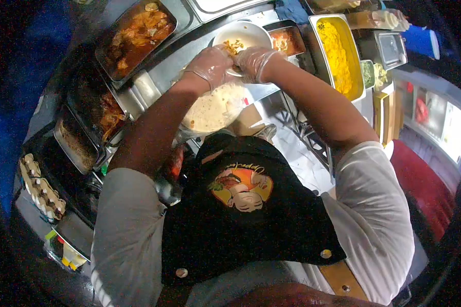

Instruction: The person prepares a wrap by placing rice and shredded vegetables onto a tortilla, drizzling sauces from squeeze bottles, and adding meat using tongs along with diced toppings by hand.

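Note:
Both my hands wear clear plastic gloves and meet at the near rim of a white bowl [256, 34]. My left hand [210, 66] is closed, its fingertips at a clump of orange-brown food pieces [233, 47], which look like chopped meat. Against the same clump, from the other side, my right hand [256, 62] has its fingers bent and pressed together. Part of the fingers is hidden behind the gloves' backs. Under my wrists lies a pale round flatbread [214, 110] with brown spots, on clear plastic.
A tray of meat in red-brown sauce [138, 38] stands at upper left. Right of the bowl are a small pan with red food [287, 41] and a deep pan of yellow food [335, 56]. An egg carton [41, 189] sits at far left.

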Available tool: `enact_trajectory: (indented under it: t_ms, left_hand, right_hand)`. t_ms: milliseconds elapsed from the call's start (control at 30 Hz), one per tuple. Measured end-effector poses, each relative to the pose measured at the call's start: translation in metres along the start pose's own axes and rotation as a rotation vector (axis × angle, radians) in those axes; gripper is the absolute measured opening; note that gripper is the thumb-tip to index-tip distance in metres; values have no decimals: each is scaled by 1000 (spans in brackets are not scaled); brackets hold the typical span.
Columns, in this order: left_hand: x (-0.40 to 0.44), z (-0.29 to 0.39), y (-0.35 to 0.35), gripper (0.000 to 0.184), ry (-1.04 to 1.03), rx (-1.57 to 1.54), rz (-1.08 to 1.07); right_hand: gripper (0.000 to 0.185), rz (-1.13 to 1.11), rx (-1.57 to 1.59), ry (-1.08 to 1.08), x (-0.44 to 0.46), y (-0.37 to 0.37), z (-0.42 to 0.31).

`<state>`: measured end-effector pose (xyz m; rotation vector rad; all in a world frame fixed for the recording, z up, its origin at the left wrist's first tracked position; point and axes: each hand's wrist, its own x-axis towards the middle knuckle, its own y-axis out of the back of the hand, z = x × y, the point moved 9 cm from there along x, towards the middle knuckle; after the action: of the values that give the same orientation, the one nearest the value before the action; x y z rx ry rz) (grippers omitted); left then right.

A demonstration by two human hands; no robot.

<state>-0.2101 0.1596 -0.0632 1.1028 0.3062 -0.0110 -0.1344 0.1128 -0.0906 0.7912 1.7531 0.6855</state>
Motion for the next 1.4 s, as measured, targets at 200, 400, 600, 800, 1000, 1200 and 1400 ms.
enact_trajectory:
  t_ms: [200, 400, 600, 800, 1000, 1200, 1400]
  left_hand:
    - [0, -4, 9, 58, 29, -156, 101]
    - [-2, -8, 7, 62, -18, -170, 99]
    - [-2, -3, 21, 73, 49, -209, 100]
    - [0, -1, 21, 67, 37, -134, 29]
    - [-7, -7, 14, 50, -8, -168, 87]
    - [-23, -9, 51, 44, -77, -337, 400]
    - [-47, -61, 33, 41, 401, -947, 501]
  right_hand:
    - [51, 90, 21, 138, -11, 17, -17]
    - [52, 107, -11, 188, -12, 9, -19]
    - [51, 192, -35, 220, -13, 6, -13]
    - [47, 157, -15, 114, -21, 16, -12]
    - [53, 37, 31, -14, -13, 25, -2]
    - [46, 226, 499, -142, 11, 37, 35]
    - [35, 309, 2291, -213, 3, 25, 33]
